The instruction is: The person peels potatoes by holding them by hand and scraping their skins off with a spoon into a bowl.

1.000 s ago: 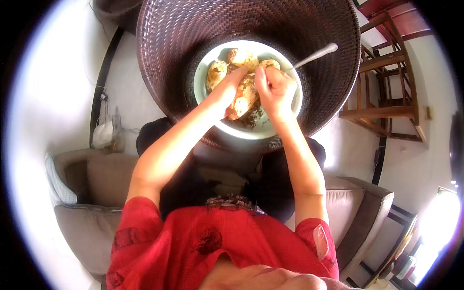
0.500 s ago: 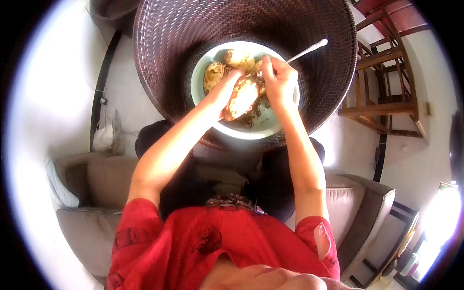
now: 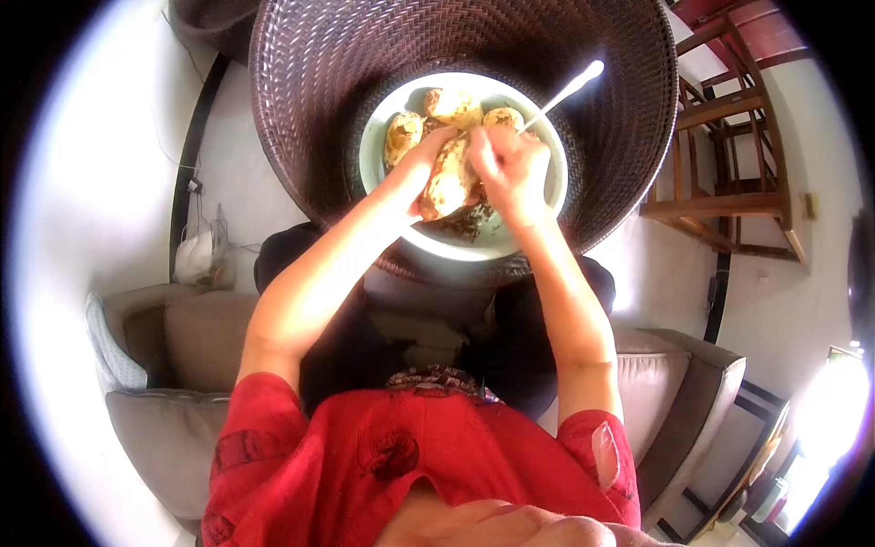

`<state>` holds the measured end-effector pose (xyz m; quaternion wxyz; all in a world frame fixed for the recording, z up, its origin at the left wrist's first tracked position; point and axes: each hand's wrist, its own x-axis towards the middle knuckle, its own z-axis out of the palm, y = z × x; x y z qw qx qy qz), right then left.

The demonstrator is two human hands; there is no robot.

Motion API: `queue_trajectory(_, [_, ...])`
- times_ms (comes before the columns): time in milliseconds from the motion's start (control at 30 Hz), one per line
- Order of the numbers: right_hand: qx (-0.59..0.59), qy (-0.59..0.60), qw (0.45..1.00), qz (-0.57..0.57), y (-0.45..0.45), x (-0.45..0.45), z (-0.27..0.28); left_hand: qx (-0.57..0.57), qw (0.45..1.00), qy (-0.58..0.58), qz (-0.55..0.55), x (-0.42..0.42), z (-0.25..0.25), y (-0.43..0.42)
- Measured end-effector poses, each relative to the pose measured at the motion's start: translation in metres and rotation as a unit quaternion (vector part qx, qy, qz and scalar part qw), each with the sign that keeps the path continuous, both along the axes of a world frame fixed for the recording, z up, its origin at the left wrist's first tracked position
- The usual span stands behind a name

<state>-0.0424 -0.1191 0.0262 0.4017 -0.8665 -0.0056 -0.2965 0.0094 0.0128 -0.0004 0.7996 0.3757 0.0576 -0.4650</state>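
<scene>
Wicker basket [image 3: 301, 82]: dark brown, round.
Red shirt [image 3: 328, 451]: lettering [image 3: 433, 376] at the waist, too small to read.
Pale-green bowl [image 3: 501, 239]: inside the basket.
Right hand [image 3: 517, 175]: back against the potato [image 3: 447, 189] after lifting away half a second ago; cannot tell what its grip pinches.
Left hand [image 3: 425, 166]: grip clasping the potato.
Potato: partly peeled, over the bowl.
Utensil handle [image 3: 567, 94]: metal, leaning more upright than before.

utensil [image 3: 565, 94] with lower end hidden behind right hand [image 3: 516, 173], wicker basket [image 3: 319, 100] cut off at top
</scene>
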Motion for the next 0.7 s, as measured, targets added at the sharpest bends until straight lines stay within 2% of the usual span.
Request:
queue_trajectory(67, [0.037, 0.06, 0.993, -0.089, -0.005, 0.01, 0.003, -0.029, 0.996, -0.044, -0.077, 0.006, -0.013, 0.008])
queue_trajectory(100, [-0.037, 0.041, 0.994, -0.099, -0.013, 0.013, 0.006, -0.073, 0.993, -0.064, -0.074, 0.002, -0.011, 0.007])
queue_trajectory(167, [0.025, -0.016, 0.997, -0.072, -0.011, 0.013, 0.005, -0.059, 0.997, -0.023, -0.05, 0.004, -0.004, 0.005])
queue_trajectory(233, [0.028, -0.024, 0.999, -0.013, -0.002, 0.0, 0.008, -0.001, 0.999, 0.015, 0.038, -0.001, 0.014, -0.001])
queue_trajectory(300, [-0.106, -0.067, 0.991, 0.047, 0.003, -0.003, 0.008, 0.013, 0.999, 0.004, 0.032, 0.0, 0.007, 0.0])
queue_trajectory(367, [0.036, 0.035, 0.998, -0.032, 0.002, 0.004, -0.001, 0.024, 0.999, -0.036, 0.003, -0.003, 0.006, 0.002])
queue_trajectory(400, [0.092, 0.039, 0.994, -0.046, -0.004, 0.011, -0.002, 0.009, 0.999, -0.04, -0.028, -0.001, 0.004, 0.002])
queue_trajectory(433, [0.038, 0.037, 0.996, -0.075, -0.012, 0.014, 0.0, -0.008, 0.997, -0.064, -0.051, -0.003, 0.005, 0.005])
queue_trajectory(533, [0.098, 0.013, 0.995, -0.031, -0.008, 0.007, 0.006, -0.042, 0.997, -0.055, -0.044, -0.002, 0.004, 0.001])
queue_trajectory(567, [0.124, -0.001, 0.992, -0.002, -0.003, 0.002, 0.008, -0.004, 0.999, -0.039, -0.016, -0.002, 0.003, -0.002])
queue_trajectory(600, [0.045, -0.001, 0.998, 0.034, -0.002, -0.002, 0.01, 0.035, 0.999, -0.021, 0.011, -0.003, 0.002, -0.004])
queue_trajectory(633, [0.02, -0.022, 0.999, 0.021, -0.001, 0.0, 0.003, 0.036, 0.999, -0.017, 0.011, -0.003, -0.001, -0.003])
queue_trajectory(700, [0.121, 0.089, 0.988, -0.045, -0.005, 0.009, -0.001, 0.06, 0.996, -0.061, -0.024, -0.002, -0.003, -0.001])
